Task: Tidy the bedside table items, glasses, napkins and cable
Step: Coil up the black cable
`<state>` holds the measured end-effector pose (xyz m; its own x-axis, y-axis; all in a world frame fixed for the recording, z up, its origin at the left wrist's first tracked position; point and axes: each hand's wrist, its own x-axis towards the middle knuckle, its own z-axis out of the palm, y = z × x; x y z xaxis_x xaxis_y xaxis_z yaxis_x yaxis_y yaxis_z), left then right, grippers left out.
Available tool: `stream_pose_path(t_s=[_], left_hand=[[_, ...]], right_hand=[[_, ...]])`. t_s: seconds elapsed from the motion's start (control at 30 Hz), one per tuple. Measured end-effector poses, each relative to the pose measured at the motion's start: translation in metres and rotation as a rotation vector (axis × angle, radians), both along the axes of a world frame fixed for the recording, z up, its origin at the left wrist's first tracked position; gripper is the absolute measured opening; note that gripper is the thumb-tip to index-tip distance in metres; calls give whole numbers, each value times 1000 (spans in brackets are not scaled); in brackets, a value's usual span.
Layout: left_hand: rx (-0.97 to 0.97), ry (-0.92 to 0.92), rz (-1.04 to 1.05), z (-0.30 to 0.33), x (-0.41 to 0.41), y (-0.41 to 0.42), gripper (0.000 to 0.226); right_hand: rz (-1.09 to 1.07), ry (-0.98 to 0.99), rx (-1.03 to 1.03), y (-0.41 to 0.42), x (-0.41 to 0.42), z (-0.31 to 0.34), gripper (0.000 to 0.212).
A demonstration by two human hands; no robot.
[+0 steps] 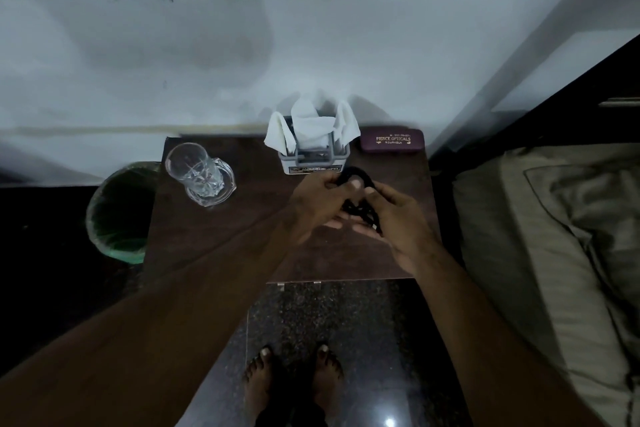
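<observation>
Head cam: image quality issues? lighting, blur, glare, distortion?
Head view: dim overall, with the dark cable barely separating from the left hand and right hand, both slightly motion-blurred; one specular hotspot on the polished floor; wide-angle bowing at the bed edge; glasses case lettering legible.

Green-lined bin (117, 215) left of the table (on dark floor), olive bedding (554, 236) right, stained white wall (207, 55) behind
</observation>
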<state>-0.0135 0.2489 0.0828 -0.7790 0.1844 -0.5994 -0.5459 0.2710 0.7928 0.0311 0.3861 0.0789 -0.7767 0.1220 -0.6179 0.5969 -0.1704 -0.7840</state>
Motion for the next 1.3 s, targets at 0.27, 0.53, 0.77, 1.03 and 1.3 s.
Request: stream_pose_path(t_s=[0.27,0.53,0.77,1.03,1.3], left_hand=[[164,-214,266,-22,-7,36,24],[-421,145,-221,-66,-28,62,35],[-639,422,-609,-100,-52,69,55],[-734,464,-537,-111,-62,71,40],[-828,520,-650,-109,-67,78,38]], right_hand=[[-119,-8,78,27,4,-11,23],[-87,-94,332,76,-26,-58,17],[11,-91,489,96,-65,-98,19],[-61,-7,574,97,-78,-116,28],[406,217,1302,83,-49,-115,35]])
